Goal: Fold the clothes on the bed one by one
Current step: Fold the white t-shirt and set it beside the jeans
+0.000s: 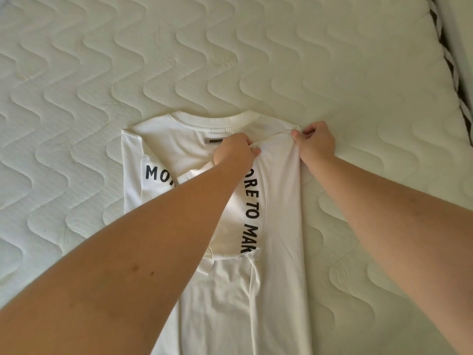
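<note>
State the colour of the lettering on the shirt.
Black lettering on a white shirt, clearest in the head view.

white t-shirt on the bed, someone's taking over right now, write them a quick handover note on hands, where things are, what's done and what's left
Left hand: pinches a fold of the white t-shirt just below the collar.
Right hand: pinches the same fold at the shirt's right shoulder edge.
T-shirt lies on the quilted mattress, collar away from the person, black lettering up.
Done: both sides are turned in over the middle.
Left: set this fold flat, fold the shirt up lengthwise. No other clothes are in view.
</note>
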`<state>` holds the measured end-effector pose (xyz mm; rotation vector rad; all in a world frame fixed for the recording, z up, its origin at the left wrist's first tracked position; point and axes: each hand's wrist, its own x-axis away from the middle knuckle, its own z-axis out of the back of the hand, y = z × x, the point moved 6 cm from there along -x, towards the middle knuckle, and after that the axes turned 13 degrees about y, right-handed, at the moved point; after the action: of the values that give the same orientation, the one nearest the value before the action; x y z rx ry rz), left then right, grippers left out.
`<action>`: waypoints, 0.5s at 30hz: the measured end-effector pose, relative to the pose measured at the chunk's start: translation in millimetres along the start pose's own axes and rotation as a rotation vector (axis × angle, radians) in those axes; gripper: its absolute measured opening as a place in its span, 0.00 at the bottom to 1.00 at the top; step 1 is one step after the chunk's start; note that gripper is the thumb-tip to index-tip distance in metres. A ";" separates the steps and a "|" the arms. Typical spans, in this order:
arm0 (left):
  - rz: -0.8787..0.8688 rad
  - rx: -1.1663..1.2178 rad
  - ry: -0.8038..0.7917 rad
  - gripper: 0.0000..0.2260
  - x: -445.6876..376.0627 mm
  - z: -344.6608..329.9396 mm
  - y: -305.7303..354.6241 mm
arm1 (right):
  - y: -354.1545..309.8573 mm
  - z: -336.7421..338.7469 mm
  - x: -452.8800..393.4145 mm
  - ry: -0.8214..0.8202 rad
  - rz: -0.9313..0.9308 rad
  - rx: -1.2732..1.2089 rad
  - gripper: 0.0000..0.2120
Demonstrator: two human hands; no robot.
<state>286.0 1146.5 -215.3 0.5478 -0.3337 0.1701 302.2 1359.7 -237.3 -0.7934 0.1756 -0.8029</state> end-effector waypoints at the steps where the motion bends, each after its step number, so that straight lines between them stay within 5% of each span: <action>1: -0.015 -0.005 0.008 0.08 2.2 1.1 1.1 | -1.4 1.9 -0.2 -0.013 -0.005 0.004 0.11; 6: -0.139 -0.352 0.106 0.28 9.8 36.0 -13.0 | -16.0 27.8 11.9 -0.059 0.064 0.075 0.13; 9: -0.121 -0.629 -0.006 0.35 15.8 62.5 -50.0 | -27.5 36.9 54.6 -0.102 0.167 -0.010 0.08; 12: -0.102 -0.652 -0.146 0.27 28.9 72.7 -77.1 | -26.1 18.0 108.3 -0.323 0.030 -0.177 0.12; 15: -0.142 -0.318 -0.064 0.16 41.7 85.2 -73.7 | -22.4 -7.2 136.1 -0.480 -0.097 -0.238 0.15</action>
<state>320.4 1041.7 -167.7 0.2613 -0.3748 -0.0386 381.1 1250.5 -206.9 -1.2037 -0.2013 -0.6678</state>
